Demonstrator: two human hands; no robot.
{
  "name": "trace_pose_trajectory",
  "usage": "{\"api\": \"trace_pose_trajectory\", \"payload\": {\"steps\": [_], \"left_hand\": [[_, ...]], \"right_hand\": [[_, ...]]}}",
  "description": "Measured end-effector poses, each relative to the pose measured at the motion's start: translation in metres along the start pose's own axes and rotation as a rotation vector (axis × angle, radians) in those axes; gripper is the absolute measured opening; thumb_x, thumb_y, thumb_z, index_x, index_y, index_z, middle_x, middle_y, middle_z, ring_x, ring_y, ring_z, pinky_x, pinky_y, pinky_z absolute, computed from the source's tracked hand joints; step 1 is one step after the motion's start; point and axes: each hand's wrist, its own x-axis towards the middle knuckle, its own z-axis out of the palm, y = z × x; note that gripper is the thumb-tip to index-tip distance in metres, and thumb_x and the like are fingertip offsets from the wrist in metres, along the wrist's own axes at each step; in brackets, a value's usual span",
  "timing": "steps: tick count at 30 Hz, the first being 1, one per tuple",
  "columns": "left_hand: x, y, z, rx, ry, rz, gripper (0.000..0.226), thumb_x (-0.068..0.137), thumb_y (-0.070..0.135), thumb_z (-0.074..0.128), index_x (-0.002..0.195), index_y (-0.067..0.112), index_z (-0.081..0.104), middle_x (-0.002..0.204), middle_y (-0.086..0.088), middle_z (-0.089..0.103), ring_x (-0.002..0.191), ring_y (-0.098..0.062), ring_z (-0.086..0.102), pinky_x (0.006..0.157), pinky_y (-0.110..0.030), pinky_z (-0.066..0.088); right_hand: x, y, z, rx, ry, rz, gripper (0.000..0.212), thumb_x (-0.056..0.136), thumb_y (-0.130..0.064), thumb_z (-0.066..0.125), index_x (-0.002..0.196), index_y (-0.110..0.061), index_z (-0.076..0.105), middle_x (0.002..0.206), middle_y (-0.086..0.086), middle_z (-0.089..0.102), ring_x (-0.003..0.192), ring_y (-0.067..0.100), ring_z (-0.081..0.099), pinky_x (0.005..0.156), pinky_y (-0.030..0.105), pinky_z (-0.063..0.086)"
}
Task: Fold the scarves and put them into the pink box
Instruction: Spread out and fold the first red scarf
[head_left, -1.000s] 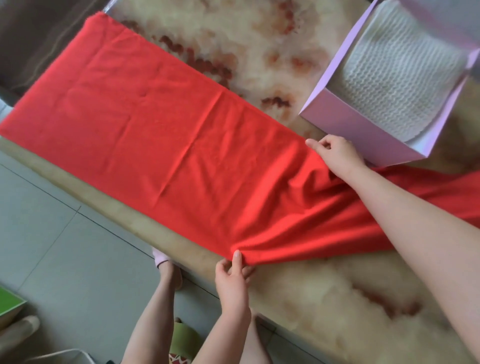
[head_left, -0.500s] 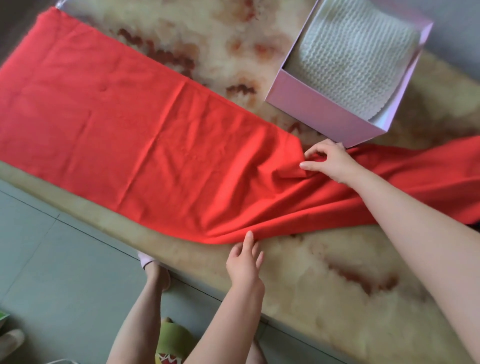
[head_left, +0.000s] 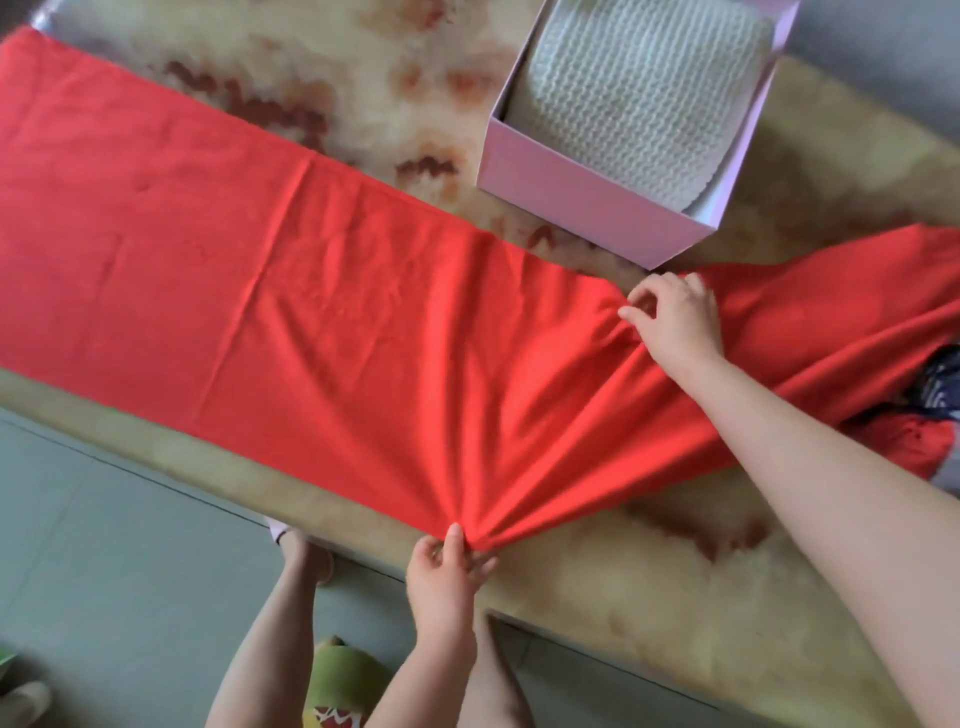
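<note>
Red scarf (head_left: 260, 270): it is spread lengthwise on the table (head_left: 649, 582), on the near side of the pink box (head_left: 587, 208). Its long axis runs past the box's front wall, flat on the stretch beyond the box's left corner and bunched past its right corner.
Right hand (head_left: 675, 322): the fingers are curled and pinch the scarf's far edge, just beside the box's near corner. It is the hand nearer the box.
Left hand (head_left: 441, 577): thumb and fingers nip the scarf's near edge at the table's rim, well apart from the box; creases fan out from the pinch.
Relation we watch: the two pinches face each other across the scarf's width, so the line between them crosses the long axis — we judge it the coming fold line, with the flat length lying leftward of both hands.
Box contents: a white knitted scarf (head_left: 639, 98) lies folded inside.
Progress: we judge the red scarf not yet folded.
Right of the box: a dark patterned cloth (head_left: 935, 395) lies at the red scarf's edge — we cannot tell what it is.
</note>
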Motion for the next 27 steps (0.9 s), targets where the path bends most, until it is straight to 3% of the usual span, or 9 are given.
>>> {"api": "trace_pose_trajectory", "payload": {"steps": [5,8,10,13,15,19,22,25,27], "left_hand": [[0.007,0.014,-0.002,0.052,-0.051,0.012,0.023,0.096,0.012,0.051,0.076,0.009,0.039,0.084,-0.015,0.06,0.062,-0.018,0.069,0.048,-0.025,0.056],[0.005,0.02,-0.004,0.217,-0.102,-0.038,0.022,0.096,0.021,0.051,0.08,0.007,0.046,0.075,-0.012,0.062,0.046,-0.01,0.064,0.042,-0.024,0.051],[0.005,0.026,-0.012,0.392,-0.093,-0.015,0.028,0.094,0.028,0.054,0.075,0.008,0.05,0.063,-0.007,0.057,0.039,-0.014,0.059,0.042,-0.025,0.048],[0.0,0.041,-0.014,0.638,-0.036,0.253,0.036,0.094,0.031,0.052,0.066,0.008,0.05,0.053,-0.003,0.052,0.046,-0.019,0.053,0.053,-0.031,0.044],[-0.005,0.055,-0.001,0.72,-0.042,0.473,0.032,0.094,0.029,0.052,0.068,0.009,0.052,0.055,-0.003,0.056,0.054,-0.022,0.055,0.062,-0.037,0.045],[-0.003,0.078,0.05,0.904,-0.14,0.794,0.007,0.09,0.024,0.056,0.087,0.02,0.061,0.081,0.001,0.067,0.077,-0.02,0.062,0.074,-0.035,0.047],[0.003,0.09,0.098,0.991,-0.278,1.035,0.013,0.088,0.015,0.056,0.099,0.018,0.064,0.095,0.0,0.066,0.089,-0.017,0.06,0.08,-0.03,0.044],[0.008,0.097,0.146,1.095,-0.418,1.224,0.021,0.086,0.01,0.057,0.106,0.014,0.063,0.103,-0.005,0.063,0.101,-0.023,0.056,0.088,-0.029,0.039],[0.011,0.097,0.172,1.2,-0.481,1.317,0.028,0.085,0.008,0.057,0.112,0.013,0.061,0.108,-0.008,0.061,0.105,-0.027,0.053,0.093,-0.031,0.036]], "right_hand": [[-0.052,-0.001,0.011,0.285,0.182,0.085,0.031,0.08,-0.022,0.068,0.109,-0.014,0.063,0.112,0.009,0.059,0.105,0.033,0.05,0.094,0.03,0.029],[-0.116,-0.006,0.029,0.331,0.301,0.188,0.038,0.077,-0.014,0.07,0.114,-0.011,0.061,0.116,0.01,0.057,0.108,0.031,0.051,0.096,0.029,0.028],[-0.16,-0.011,0.047,0.429,0.359,0.372,0.045,0.076,-0.01,0.073,0.119,-0.006,0.058,0.12,0.015,0.052,0.112,0.031,0.046,0.1,0.032,0.029],[-0.198,-0.021,0.067,0.707,0.389,0.834,0.056,0.078,-0.011,0.075,0.126,0.0,0.048,0.124,0.025,0.043,0.117,0.039,0.042,0.104,0.047,0.034],[-0.199,-0.025,0.069,0.837,0.419,1.083,0.059,0.079,-0.018,0.074,0.127,0.003,0.047,0.124,0.024,0.046,0.116,0.038,0.044,0.102,0.046,0.036],[-0.172,-0.015,0.065,0.831,0.485,1.181,0.057,0.079,-0.034,0.073,0.122,-0.001,0.054,0.116,0.015,0.059,0.113,0.034,0.048,0.104,0.039,0.028],[-0.144,0.005,0.068,0.836,0.483,1.336,0.052,0.073,-0.052,0.067,0.111,-0.016,0.064,0.109,0.009,0.067,0.109,0.033,0.054,0.101,0.042,0.037],[-0.127,0.02,0.075,0.94,0.566,1.297,0.032,0.074,-0.041,0.068,0.095,-0.018,0.071,0.093,0.007,0.073,0.091,0.028,0.066,0.089,0.044,0.05],[-0.121,0.025,0.075,0.928,0.592,1.282,0.03,0.076,-0.037,0.07,0.098,-0.017,0.069,0.097,0.007,0.072,0.094,0.029,0.066,0.09,0.044,0.049]]}}
